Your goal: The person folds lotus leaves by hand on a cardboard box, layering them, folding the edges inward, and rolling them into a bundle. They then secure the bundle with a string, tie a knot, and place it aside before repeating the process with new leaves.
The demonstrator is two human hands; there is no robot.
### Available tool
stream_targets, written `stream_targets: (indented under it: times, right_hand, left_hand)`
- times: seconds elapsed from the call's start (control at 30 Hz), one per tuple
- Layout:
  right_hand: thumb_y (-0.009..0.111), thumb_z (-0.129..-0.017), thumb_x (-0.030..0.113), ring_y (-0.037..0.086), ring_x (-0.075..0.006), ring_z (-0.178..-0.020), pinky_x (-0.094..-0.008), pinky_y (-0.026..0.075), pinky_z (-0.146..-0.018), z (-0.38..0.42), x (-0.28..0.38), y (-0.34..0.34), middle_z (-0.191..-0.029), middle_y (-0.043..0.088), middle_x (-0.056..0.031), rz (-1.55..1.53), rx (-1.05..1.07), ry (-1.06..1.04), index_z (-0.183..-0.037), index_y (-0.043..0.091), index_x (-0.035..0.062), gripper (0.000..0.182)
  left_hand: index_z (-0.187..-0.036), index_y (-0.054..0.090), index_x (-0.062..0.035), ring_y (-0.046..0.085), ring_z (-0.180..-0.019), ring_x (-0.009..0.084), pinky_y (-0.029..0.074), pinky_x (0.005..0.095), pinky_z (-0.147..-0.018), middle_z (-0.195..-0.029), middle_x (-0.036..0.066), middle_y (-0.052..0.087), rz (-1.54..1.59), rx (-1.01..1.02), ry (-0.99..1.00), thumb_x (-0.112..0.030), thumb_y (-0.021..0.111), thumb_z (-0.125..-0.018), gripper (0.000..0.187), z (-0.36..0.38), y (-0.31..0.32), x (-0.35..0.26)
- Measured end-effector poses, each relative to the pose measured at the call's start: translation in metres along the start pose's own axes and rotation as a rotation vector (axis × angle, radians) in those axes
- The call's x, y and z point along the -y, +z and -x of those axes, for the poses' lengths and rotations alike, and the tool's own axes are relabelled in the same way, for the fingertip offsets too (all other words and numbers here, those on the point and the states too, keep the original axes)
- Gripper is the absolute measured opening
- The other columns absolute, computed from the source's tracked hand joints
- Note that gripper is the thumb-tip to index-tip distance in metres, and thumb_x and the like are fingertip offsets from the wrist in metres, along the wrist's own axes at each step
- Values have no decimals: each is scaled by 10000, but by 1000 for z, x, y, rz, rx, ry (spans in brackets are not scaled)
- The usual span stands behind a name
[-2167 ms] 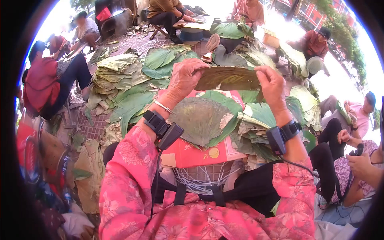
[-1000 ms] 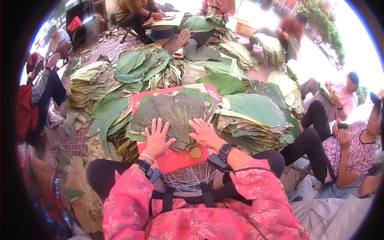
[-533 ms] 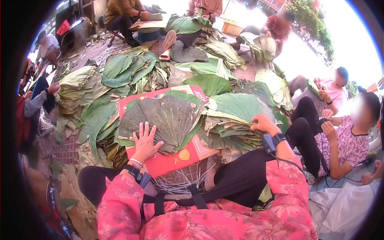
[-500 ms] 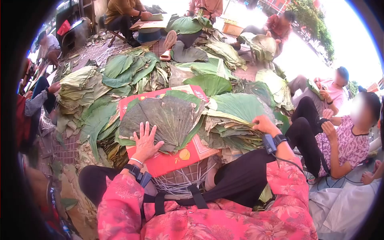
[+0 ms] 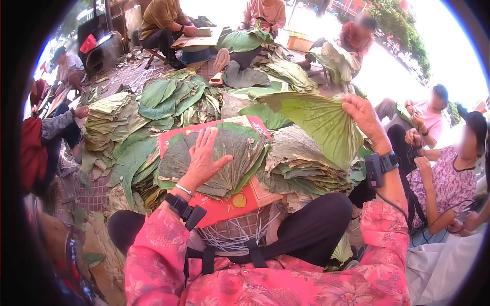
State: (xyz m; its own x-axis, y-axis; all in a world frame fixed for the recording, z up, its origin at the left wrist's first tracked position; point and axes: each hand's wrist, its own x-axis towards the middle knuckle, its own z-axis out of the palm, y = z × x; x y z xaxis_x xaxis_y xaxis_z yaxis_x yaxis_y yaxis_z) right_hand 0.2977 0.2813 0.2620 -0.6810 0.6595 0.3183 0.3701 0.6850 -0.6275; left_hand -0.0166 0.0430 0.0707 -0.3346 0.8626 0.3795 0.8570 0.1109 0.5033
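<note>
My right hand (image 5: 363, 116) pinches the edge of a large green leaf (image 5: 319, 122), raised and spread above a stack of folded dry leaves (image 5: 293, 155). My left hand (image 5: 204, 158) has its fingers stretched out, over a grey-brown fan-shaped leaf (image 5: 224, 171). Whether the palm touches that leaf I cannot tell. Under this leaf lie greener ones, on a red printed cardboard box (image 5: 240, 204) in front of my knees.
White strips (image 5: 232, 235) lie below the box. More leaf piles (image 5: 109, 120) spread beyond it. Several people sit around, one in a patterned top (image 5: 444, 178) close on the right, others (image 5: 161, 25) at the back and left.
My right hand has risen and moved right, lifting the green leaf off the right-hand stack. My left hand has moved up and slightly right, fingers still apart.
</note>
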Motion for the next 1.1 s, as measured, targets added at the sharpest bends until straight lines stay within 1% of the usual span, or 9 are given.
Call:
stream_targets:
  times: [0.2, 0.27, 0.37, 0.4, 0.6, 0.7, 0.77, 0.93, 1.1]
  right_hand:
    - [577, -867, 188, 466, -19, -678, -172, 385, -616, -2, 65, 12, -772, 554, 64, -130, 304, -43, -1044, 593, 19, 246]
    - [613, -830, 105, 488, -23, -728, -176, 410, -664, 1, 75, 21, -815, 570, 43, -281, 345, -5, -1046, 586, 3, 240]
    - [653, -745, -11, 527, -33, -781, -179, 442, -733, 1, 75, 29, -854, 584, 24, -374, 413, 63, -1064, 565, -5, 331]
    - [654, -734, -18, 522, -33, -769, -178, 439, -723, 1, 67, 34, -847, 579, 26, -373, 434, 77, -1064, 562, -7, 343]
    - [662, -710, 3, 545, -47, -735, -199, 424, -676, -25, 22, 81, -772, 625, 19, -182, 585, 96, -873, 639, 23, 165]
    - [638, -736, 0, 546, -43, -715, -192, 428, -658, -39, 46, 84, -794, 629, 18, -245, 282, 99, -888, 635, 19, 153]
    - [631, -787, 27, 546, -36, -695, -214, 449, -643, -49, 55, 92, -819, 642, 20, -280, 49, -196, -901, 627, 14, 115]
    - [651, -744, 85, 596, -257, -680, -309, 466, -619, -13, 89, 149, -766, 611, -96, 119, -301, -471, -850, 596, 78, 120]
    - [609, -675, 82, 572, -266, -726, -360, 462, -648, 42, 39, 262, -736, 579, -78, 135, -104, -481, -787, 575, 84, 117]
  left_hand:
    - [-1296, 378, -105, 282, -1273, 320, 266, 473, -964, -1311, 151, 389, 90, -190, 283, -311, 662, -745, 653, -74, -39, -65]
    - [-1176, 510, -96, 455, -1147, 303, 358, 435, -885, -1140, 156, 534, 85, -211, 410, -203, 658, -741, 472, -80, -50, -74]
    - [-945, 597, -57, 578, -815, 283, 428, 370, -698, -798, 150, 576, 401, 196, 153, -99, 636, -731, 222, -77, -57, -69]
    - [-850, 601, -26, 555, -638, 299, 431, 331, -597, -664, 162, 538, 445, 33, 255, -71, 621, -729, 131, -74, -50, -64]
    - [-923, 624, -28, 589, -700, 255, 453, 316, -658, -768, 131, 612, 313, -27, 276, -69, 629, -753, 176, -75, -73, -51]
    - [-910, 624, -19, 592, -722, 267, 457, 319, -657, -797, 115, 617, 247, -187, 335, -42, 617, -751, 161, -87, -100, -40]
    - [-882, 635, -77, 587, -803, 258, 414, 340, -714, -821, 72, 624, 136, -301, 355, -71, 620, -741, 142, -91, -121, -35]
    - [-862, 656, -159, 555, -931, 188, 345, 339, -787, -891, -1, 626, -181, -490, 372, -100, 639, -717, 158, -65, -129, 5]
    - [-878, 664, -175, 525, -1007, 214, 307, 401, -847, -991, 28, 612, -284, -276, 127, -64, 634, -668, 239, 14, -56, 81]
